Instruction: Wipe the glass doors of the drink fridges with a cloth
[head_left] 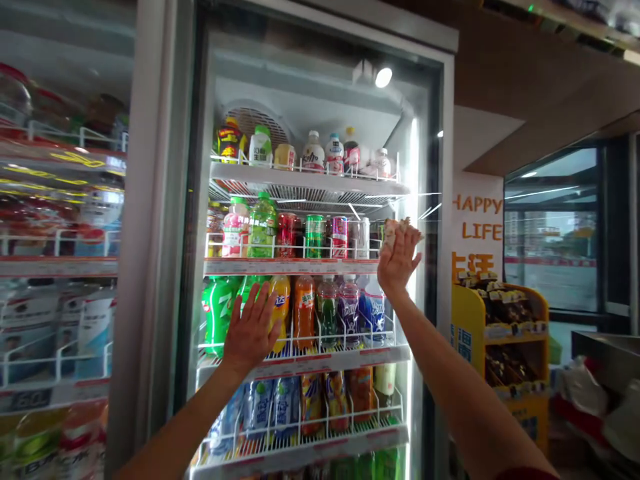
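Before me stands a drinks fridge with a closed glass door (320,80). My right hand (397,263) is raised at the right side of the glass, its fingers over a crumpled, pale patterned cloth (393,230) that it holds against the pane. Lower and to the left, my left hand (250,330) has its fingers stretched out in front of the bottle row. Whether its palm touches the glass cannot be told. Behind the pane, a green bottle (217,313) and a yellow bottle (281,310) show on either side of my left hand.
Metal door frame (155,233) runs along the left, with another stocked fridge shelf (55,267) beyond it. On the right are a yellow display stand (470,307) with packaged goods, a wall with "HAPPY LIFE" lettering (480,220), and a window (555,233).
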The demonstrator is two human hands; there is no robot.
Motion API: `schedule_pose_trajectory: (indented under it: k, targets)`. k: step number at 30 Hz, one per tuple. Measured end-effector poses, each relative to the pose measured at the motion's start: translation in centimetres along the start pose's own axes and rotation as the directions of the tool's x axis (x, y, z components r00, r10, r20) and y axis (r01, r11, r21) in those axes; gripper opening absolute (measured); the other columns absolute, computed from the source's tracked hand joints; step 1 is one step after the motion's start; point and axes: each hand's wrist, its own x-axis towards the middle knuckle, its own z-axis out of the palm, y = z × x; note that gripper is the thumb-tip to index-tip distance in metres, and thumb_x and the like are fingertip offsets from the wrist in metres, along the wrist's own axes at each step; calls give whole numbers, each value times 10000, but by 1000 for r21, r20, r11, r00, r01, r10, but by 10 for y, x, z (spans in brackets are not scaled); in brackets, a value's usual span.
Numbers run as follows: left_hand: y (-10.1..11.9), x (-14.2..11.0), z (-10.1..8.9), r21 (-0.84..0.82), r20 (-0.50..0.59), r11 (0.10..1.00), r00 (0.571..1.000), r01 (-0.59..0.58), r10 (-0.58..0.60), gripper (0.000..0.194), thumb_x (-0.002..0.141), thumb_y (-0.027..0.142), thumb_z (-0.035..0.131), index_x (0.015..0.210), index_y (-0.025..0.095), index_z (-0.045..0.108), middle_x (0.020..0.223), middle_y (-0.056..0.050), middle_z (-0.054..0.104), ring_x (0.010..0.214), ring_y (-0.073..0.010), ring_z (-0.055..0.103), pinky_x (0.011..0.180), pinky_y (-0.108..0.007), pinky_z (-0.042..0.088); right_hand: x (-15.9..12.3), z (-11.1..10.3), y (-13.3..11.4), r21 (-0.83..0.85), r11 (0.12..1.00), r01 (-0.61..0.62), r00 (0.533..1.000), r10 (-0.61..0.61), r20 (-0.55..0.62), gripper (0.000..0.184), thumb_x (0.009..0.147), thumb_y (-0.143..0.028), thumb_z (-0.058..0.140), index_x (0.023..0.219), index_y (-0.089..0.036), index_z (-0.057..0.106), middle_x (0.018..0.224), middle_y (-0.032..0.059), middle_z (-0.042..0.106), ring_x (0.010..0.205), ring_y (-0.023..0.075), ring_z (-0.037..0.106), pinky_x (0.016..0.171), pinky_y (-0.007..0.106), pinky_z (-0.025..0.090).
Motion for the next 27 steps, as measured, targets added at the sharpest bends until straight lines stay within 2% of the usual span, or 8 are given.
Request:
schedule_pose_trajectory:
  k: [2,6,9,11,14,18,24,27]
  targets:
    - [0,1,-1,22,-10,1000,1000,-9,9,688,832,281,492,1424,220,146,1445,-94,278,1356,-244,199,1117,-471,160,-18,-2,-29,50,976,211,971,-216,102,512,900,-304,283,1406,-244,233,1444,78,335,1360,253,234,1054,577,203]
    - [1,2,-3,27,-26,1000,1000,-15,16,684,837,285,490,1424,235,142,1448,-82,274,1355,-238,203,1118,-461,163,-31,-7,-62,213,743,635,693,-669,268,501,891,-358,345,1383,-341,250,1453,-18,326,1372,195,200,1109,509,149]
    - [0,1,-3,7,-13,1000,1000,-1,1,678,839,285,481,1424,237,141,1452,-74,268,1358,-237,191,1121,-458,153,14,0,-53,75,943,324,923,-332,195,502,904,-307,288,1401,-269,232,1471,49,282,1366,245,212,1075,579,146]
    - [-1,1,-3,5,-4,1000,1000,5,-4,683,838,290,484,1425,233,139,1445,-82,282,1355,-241,204,1120,-463,153,42,7,-52,25,998,65,992,-67,110,512,901,-289,269,1404,-199,238,1472,102,262,1366,295,191,1039,627,162]
    - [0,1,-3,24,-2,1000,1000,-3,3,674,842,297,482,1424,221,150,1431,-98,312,1350,-248,221,1113,-467,163,36,12,-76,81,977,198,969,-208,135,504,890,-291,307,1387,-213,280,1472,71,275,1377,274,162,1067,594,150]
    - [0,1,-5,24,-6,1000,1000,-4,4,646,852,302,471,1419,210,176,1422,-108,329,1350,-249,221,1113,-463,158,-1,9,-117,247,713,656,684,-700,206,498,870,-318,386,1361,-302,299,1470,-19,289,1385,200,146,1120,506,110]
    - [-25,7,-29,32,19,997,997,-72,72,632,856,229,444,1419,228,156,1448,-90,285,1349,-222,235,1108,-441,210,45,28,-151,246,897,367,905,-405,127,483,882,-303,343,1358,-227,297,1469,79,274,1379,269,151,1076,594,113]
    - [-52,9,-53,68,-109,992,989,103,-95,593,858,237,453,1402,237,219,1451,-101,276,1341,-247,254,1097,-484,212,2,23,-171,326,782,531,779,-602,174,490,871,-302,377,1351,-237,306,1483,46,248,1388,267,110,1094,570,112]
